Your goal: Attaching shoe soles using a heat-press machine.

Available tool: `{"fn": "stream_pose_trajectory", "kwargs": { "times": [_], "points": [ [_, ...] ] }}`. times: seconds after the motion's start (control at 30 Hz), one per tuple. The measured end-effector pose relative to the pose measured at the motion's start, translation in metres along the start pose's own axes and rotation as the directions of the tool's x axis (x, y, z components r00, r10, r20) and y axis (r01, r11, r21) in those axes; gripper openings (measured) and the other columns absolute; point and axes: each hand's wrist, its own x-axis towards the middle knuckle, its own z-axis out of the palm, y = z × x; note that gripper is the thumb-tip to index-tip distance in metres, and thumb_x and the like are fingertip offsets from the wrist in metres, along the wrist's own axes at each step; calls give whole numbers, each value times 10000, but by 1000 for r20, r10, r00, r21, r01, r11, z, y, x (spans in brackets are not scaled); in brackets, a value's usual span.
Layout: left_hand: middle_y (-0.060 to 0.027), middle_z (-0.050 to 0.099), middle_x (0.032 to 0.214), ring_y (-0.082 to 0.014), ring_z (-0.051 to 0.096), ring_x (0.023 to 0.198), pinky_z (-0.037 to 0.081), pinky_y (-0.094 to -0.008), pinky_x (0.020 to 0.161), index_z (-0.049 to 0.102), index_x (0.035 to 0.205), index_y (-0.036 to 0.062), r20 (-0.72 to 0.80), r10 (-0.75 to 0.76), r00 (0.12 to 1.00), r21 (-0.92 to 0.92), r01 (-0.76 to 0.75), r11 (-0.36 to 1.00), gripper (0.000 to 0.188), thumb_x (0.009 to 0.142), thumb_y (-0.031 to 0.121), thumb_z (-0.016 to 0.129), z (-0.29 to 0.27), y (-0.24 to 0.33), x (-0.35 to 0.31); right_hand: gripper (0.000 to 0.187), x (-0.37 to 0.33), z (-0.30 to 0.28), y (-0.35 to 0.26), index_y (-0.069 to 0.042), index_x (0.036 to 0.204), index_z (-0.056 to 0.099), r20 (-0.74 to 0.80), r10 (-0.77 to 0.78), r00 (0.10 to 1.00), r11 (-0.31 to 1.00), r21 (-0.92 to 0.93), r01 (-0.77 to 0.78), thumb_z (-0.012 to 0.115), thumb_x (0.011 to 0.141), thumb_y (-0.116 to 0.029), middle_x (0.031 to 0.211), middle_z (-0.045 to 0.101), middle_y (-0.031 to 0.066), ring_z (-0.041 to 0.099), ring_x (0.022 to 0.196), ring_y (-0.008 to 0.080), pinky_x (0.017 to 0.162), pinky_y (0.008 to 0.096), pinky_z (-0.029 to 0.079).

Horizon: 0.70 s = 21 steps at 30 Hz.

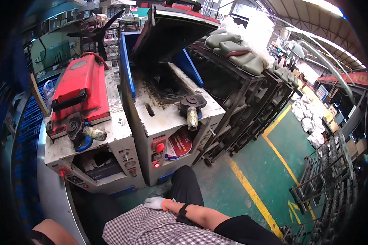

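Observation:
My right hand (pixel 154 203), in a white glove with an orange cuff, lies at the edge of the checked cloth (pixel 139 220) over my lap. Its fingers look loosely stretched, and nothing shows in them. At the lower left only part of my left arm (pixel 55 232) appears; that hand is out of the picture. Ahead stand two white machines. The right one has its heavy lid (pixel 171 36) raised over a dark, grimy opening (pixel 167 85). On the left machine the red lid (pixel 79 90) is down. Each front carries a black clamp (pixel 192 102) with a wrapped handle.
Right of the machines, a dark metal rack (pixel 249 102) holds several grey-green moulded pieces (pixel 251 65). Yellow lines (pixel 253 196) cross the green floor. Another rack (pixel 323 175) and white sacks (pixel 308 116) stand farther right. A black fan (pixel 98 34) is behind the left machine.

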Motion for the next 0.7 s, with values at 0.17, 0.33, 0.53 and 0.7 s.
{"fn": "stream_pose_trajectory", "kwargs": {
  "times": [0.17,0.33,0.53,0.7],
  "points": [
    [-174,548,1529,-357,517,1420,378,-502,1209,506,1533,117,87,-5,996,33,3,999,489,1112,364,478,7,12,9,574,3,-1,-1,-84,1399,657,15,-40,999,999,11,39,523,1032,-504,1437,649,181,584,1351,374,1144,432,433],
    [-177,519,1559,-386,496,1435,371,-538,1208,477,1555,155,62,26,998,-23,-25,999,497,1112,379,484,4,23,0,575,5,-2,-9,-79,1394,660,40,-79,996,996,-34,80,531,1018,-494,1409,670,181,609,1321,370,1129,444,448],
    [-181,485,1595,-422,471,1452,363,-581,1207,442,1582,201,192,404,894,-768,-120,629,512,1111,397,491,30,97,-72,575,13,-3,-5,-74,1375,672,10,-111,994,994,14,111,519,1025,-503,1414,667,173,602,1333,359,1141,444,436],
    [-206,630,1385,-412,649,1210,519,-520,1033,591,1385,131,-289,280,915,-954,-300,-3,349,1091,305,521,90,223,-87,586,22,-1,11,-60,1368,679,-27,-96,995,986,134,99,530,1024,-510,1416,658,192,586,1347,375,1137,443,432]
  ]
}}
